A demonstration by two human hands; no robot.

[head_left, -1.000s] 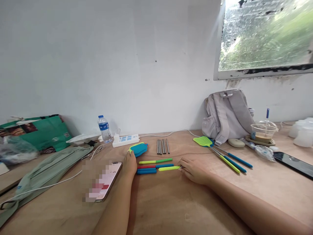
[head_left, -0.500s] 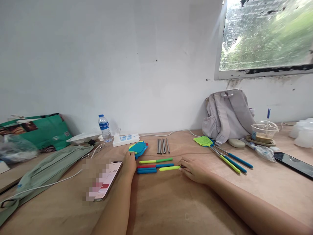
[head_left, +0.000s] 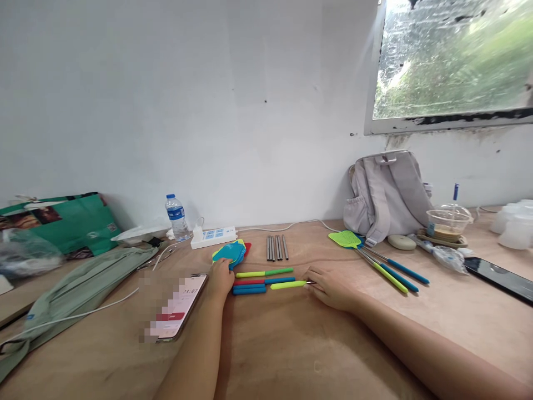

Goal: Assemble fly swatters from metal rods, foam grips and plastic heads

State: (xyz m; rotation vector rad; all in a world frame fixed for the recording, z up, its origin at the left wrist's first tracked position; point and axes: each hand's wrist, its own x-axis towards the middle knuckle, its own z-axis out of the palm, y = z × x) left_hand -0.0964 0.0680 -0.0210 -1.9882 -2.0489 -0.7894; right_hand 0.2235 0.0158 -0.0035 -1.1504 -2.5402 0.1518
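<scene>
My left hand [head_left: 221,275] is closed at the near edge of a pile of fly swatter heads, its fingers on a blue fly swatter head [head_left: 229,253]. A red head [head_left: 248,249] sticks out on the pile's right. My right hand [head_left: 325,284] rests on the table, closed around the metal rod at the end of a yellow-green handle [head_left: 287,285]. Between my hands lie a yellow and green pair of handles [head_left: 264,273], a red handle [head_left: 250,281] and blue handles [head_left: 250,289]. Several metal tubes [head_left: 277,248] lie side by side behind them.
Fly swatters with long handles [head_left: 389,275] lie to the right, before a grey backpack [head_left: 385,194]. A phone [head_left: 183,308] lies left of my left arm. A power strip [head_left: 214,238] and a water bottle [head_left: 177,218] stand behind. A drink cup [head_left: 447,223] is far right.
My left hand has shifted the swatter heads: the stack has fanned out, with blue now on top and more red showing. My right hand and the yellow-green handle have hardly moved.
</scene>
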